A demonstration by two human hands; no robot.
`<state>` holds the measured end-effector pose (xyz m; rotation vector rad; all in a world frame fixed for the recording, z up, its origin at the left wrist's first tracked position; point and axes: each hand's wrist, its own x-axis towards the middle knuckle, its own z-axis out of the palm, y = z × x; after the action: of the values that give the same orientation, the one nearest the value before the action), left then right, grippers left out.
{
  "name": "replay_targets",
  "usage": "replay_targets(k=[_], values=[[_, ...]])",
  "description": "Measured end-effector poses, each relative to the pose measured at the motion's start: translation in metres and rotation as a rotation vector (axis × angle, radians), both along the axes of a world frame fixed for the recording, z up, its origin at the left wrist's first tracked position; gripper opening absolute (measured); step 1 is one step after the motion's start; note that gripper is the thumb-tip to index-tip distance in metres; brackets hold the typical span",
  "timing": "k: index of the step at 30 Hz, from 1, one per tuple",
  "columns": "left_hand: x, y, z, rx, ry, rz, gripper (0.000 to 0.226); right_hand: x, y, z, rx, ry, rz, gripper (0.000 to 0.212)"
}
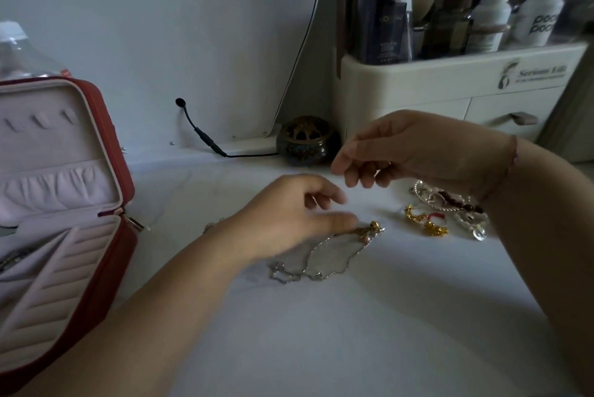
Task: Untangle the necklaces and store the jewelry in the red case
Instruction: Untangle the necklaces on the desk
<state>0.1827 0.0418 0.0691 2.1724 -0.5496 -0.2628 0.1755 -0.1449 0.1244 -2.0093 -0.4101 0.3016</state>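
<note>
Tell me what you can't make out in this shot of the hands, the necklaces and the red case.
All in the head view:
- Left hand: motion-blurred fingertips; grip on the gold charm unclear.
- Silver chains: too fine to count, partly under that hand.
- Right hand: curled fingers hide whatever they pinch.
- Jewelry pile: right wrist covers part of it.
- Red case: cut off by the left edge; the item inside is barely visible.

Red case (106, 146) with pale pink lining; silver chain necklaces (308, 271) on a white bench (321, 332); gold earrings (424, 223); cream organiser (418, 81); black cable (199, 133).
</note>
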Motion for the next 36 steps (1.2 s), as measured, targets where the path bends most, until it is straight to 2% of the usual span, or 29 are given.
replay_targets(k=[2,4,9,14,19,23,26,32,36], values=[[-0.002,-0.004,-0.006,0.120,-0.107,-0.072,0.027,0.001,0.000,-0.001,-0.003,-0.004,-0.026,0.026],[-0.003,-0.007,-0.007,0.158,-0.171,-0.083,0.014,0.001,0.002,-0.002,-0.029,0.002,-0.035,0.027],[-0.001,-0.004,-0.005,0.207,-0.234,-0.125,0.020,0.004,0.004,-0.006,-0.052,0.008,-0.082,0.026],[0.005,0.005,0.007,-0.066,-0.091,0.002,0.011,0.006,0.003,-0.011,-0.065,0.035,-0.106,0.020],[0.004,0.008,0.016,-0.367,-0.049,0.020,0.017,0.007,0.012,-0.019,-0.108,0.120,0.004,0.029],[0.003,0.009,0.020,-0.555,0.002,0.028,0.017,0.007,0.018,-0.026,-0.048,0.171,0.107,0.030],[0.001,0.009,0.023,-0.678,0.066,0.034,0.014,0.006,0.024,-0.031,0.072,0.230,0.150,0.026],[0.001,0.008,0.025,-0.799,0.094,0.025,0.010,0.006,0.031,-0.034,0.241,0.353,0.215,0.025],[0.004,0.010,0.026,-0.847,0.067,0.043,0.010,0.007,0.029,-0.031,0.244,0.320,0.153,0.020]])
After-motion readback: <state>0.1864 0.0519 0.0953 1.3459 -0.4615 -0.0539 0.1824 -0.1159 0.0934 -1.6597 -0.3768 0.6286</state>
